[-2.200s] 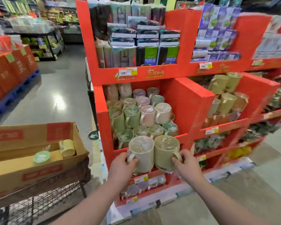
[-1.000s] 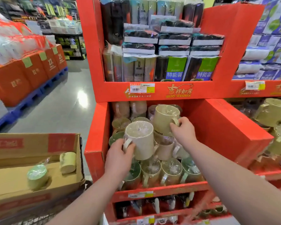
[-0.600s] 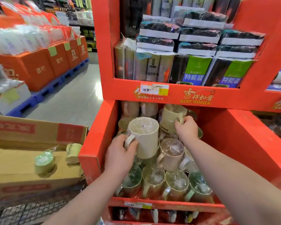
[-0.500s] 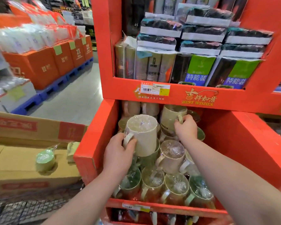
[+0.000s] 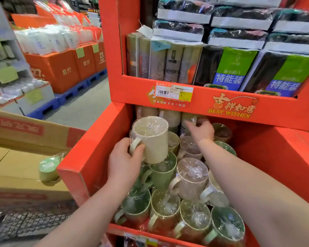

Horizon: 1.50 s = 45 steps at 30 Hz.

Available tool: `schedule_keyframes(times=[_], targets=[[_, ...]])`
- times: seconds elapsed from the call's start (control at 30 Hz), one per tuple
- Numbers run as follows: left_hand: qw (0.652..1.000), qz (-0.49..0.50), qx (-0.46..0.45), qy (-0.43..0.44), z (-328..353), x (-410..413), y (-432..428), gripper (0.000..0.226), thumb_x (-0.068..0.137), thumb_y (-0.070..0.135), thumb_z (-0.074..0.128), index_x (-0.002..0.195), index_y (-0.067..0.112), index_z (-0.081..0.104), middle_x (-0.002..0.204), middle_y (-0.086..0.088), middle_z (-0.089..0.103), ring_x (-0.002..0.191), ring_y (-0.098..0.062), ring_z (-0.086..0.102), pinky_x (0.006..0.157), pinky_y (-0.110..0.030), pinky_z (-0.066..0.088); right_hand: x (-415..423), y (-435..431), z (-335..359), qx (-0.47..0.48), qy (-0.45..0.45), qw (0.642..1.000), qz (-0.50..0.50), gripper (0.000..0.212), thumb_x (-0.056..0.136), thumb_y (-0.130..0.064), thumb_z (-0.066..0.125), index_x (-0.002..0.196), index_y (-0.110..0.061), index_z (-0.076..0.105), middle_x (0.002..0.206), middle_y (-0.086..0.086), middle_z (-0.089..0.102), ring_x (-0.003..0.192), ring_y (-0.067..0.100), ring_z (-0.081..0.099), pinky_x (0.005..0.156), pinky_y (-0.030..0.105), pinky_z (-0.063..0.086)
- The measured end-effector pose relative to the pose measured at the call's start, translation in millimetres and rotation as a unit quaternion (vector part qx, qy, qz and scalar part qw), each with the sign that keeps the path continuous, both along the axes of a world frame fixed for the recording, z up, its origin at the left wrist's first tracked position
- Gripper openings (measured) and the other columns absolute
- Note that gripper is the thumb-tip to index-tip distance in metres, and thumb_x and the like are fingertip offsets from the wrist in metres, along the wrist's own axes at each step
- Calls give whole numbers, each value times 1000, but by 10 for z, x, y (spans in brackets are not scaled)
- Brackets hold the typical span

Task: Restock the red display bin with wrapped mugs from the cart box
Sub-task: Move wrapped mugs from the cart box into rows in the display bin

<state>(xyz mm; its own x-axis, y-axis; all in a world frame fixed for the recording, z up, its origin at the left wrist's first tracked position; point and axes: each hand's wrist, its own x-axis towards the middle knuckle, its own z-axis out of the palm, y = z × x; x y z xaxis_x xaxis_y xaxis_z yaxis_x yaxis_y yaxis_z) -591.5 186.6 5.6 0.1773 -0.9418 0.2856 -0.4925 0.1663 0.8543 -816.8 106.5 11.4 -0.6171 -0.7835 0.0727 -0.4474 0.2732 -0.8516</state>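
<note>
Mug (image 5: 153,139) in left hand (image 5: 123,161); right hand (image 5: 202,131) perhaps splayed.

Shows red-orange over the display bin (image 5: 96,157), centre frame, and gold and white lettering on the red band (image 5: 203,106) above. Sets a cream mug (image 5: 153,139) among green mugs (image 5: 163,173) and a pinkish mug (image 5: 191,177), all under clear, glinting wrap. Puts a brown, red-labelled cardboard box (image 5: 21,168) lower left, green-and-blue packs (image 5: 234,70) upper right.
</note>
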Motion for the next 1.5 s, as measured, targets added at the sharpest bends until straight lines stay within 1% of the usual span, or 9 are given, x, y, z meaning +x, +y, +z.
schedule_keyframes(times=[0.1,0.23,0.37,0.57,0.73,1.07,1.3,1.43,1.5], targets=[[1000,-1,3,2,3,-18,-25,29,85,25,63,67,11,44,66,1,46,59,-11,39,53,-28,26,-73,60,-70,5,-6,999,33,39,89,-33,58,120,-9,60,124,12,59,113,30,54,92,33,40],[1000,-5,-3,5,22,-50,-63,30,85,25,63,69,7,46,65,0,46,58,-13,38,52,-31,27,-286,105,-50,19,16,1000,-9,28,84,-18,57,110,-7,62,118,16,57,107,31,53,86,29,40],[1000,-5,-2,4,-3,-84,-104,31,85,25,63,67,9,43,64,1,44,56,-12,37,51,-30,26,-452,-53,-102,73,16,997,16,71,55,-41,63,108,7,57,88,15,56,95,34,59,69,31,40],[1000,-2,6,7,-63,-71,-120,32,85,25,63,64,13,41,63,1,44,57,-13,37,52,-31,28,-521,-146,-155,98,-23,993,69,46,77,-25,70,109,6,57,103,17,62,97,30,59,76,33,45],[1000,-1,9,6,-53,-43,-133,34,85,24,63,63,14,39,62,1,42,56,-13,36,53,-32,27,-455,-129,-138,48,44,997,42,69,73,-28,77,128,-1,44,119,18,58,112,34,55,92,37,46],[1000,-4,14,13,-97,-57,-173,31,84,25,64,66,10,43,64,1,44,58,-13,38,54,-31,30,-365,-237,-197,79,60,994,40,79,79,-32,74,135,-5,26,125,20,57,114,38,55,93,39,46],[999,-15,29,11,-77,-41,-187,30,84,26,63,69,7,45,66,0,46,59,-15,39,57,-33,33,-390,-203,-149,90,63,993,49,81,78,-34,75,135,-3,27,125,21,57,115,38,55,95,39,46],[999,-25,36,13,-32,-52,-159,29,84,24,63,68,8,46,66,1,46,59,-13,39,54,-30,30,-388,-90,-136,115,86,989,39,80,78,-39,75,134,2,35,123,20,57,112,36,56,84,33,44],[999,-34,40,15,-9,-66,-147,28,84,24,63,69,8,46,67,1,47,59,-12,40,54,-29,29,-363,-9,-98,137,87,986,24,76,78,-38,75,132,2,40,130,20,50,116,36,53,91,37,44]])
